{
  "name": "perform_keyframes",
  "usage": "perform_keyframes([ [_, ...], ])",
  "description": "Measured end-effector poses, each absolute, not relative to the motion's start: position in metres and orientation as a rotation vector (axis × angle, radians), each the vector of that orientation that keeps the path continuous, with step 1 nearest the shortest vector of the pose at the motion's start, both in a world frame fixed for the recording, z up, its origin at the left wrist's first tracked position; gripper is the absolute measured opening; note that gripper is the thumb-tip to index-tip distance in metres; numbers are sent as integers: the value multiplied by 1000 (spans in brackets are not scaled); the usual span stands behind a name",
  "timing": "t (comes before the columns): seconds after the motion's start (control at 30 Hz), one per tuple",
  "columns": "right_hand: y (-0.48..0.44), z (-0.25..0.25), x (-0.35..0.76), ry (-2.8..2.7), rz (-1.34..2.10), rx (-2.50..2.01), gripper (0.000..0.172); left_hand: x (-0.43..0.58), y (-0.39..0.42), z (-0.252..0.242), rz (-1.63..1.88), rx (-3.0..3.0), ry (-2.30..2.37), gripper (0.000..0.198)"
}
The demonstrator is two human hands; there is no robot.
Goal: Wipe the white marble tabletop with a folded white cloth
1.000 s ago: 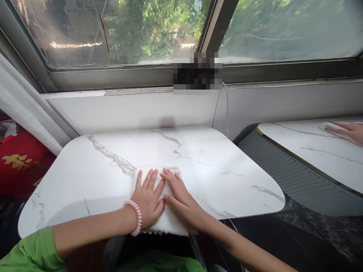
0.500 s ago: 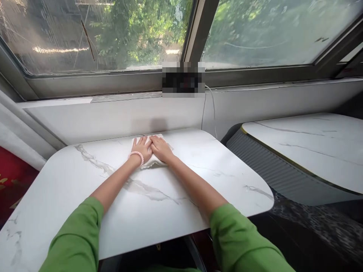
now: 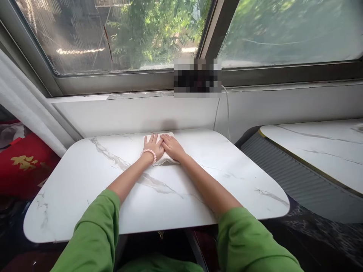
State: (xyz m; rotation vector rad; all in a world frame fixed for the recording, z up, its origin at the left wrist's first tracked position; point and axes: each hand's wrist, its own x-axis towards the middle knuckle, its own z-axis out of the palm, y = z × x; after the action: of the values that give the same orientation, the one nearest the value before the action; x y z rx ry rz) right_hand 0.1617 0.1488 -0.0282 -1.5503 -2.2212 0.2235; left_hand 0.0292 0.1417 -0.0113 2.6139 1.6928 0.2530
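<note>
A white cloth (image 3: 166, 160) lies on the marble-patterned tabletop (image 3: 93, 173) near its far edge. Flat on the cloth's left part is my left hand (image 3: 155, 146), open with its fingers spread and a pink beaded bracelet (image 3: 152, 152) round the wrist. My right hand (image 3: 172, 147) rests palm down on the cloth's right part, fingers stretched out. The fingertips of the right hand touch or slightly overlap the left hand. Both hands cover much of the cloth.
Beyond the table are a white wall (image 3: 127, 117) and a framed window (image 3: 136, 37). A pixelated dark object (image 3: 197, 77) and a white cable (image 3: 227, 105) are near the sill. On the right stands a second marble-patterned table (image 3: 320, 145); a red bag-like item (image 3: 25, 166) is left.
The camera view has turned left and tipped slightly, so the table appears further right. Both hands stay on the cloth near the far edge, with little visible movement over the tabletop.
</note>
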Motion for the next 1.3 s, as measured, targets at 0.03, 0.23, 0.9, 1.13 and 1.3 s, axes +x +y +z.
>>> perform_keyframes([
  [0.03,139,-29,165,-2224,235,-1558,52,31,132,-11,249,2619,1675,51],
  [0.23,49,-41,206,-2225,311,-1605,53,58,47,-8,228,2685,1467,56],
  [0.9,-14,-41,269,-2098,-60,-1736,50,125,17,-6,195,2816,1059,62],
  [1.13,76,-35,272,-2104,-58,-1782,51,141,103,-15,252,2793,1210,58],
  [1.3,144,-35,263,-2084,-101,-1824,52,138,167,-17,271,2835,1293,53],
])
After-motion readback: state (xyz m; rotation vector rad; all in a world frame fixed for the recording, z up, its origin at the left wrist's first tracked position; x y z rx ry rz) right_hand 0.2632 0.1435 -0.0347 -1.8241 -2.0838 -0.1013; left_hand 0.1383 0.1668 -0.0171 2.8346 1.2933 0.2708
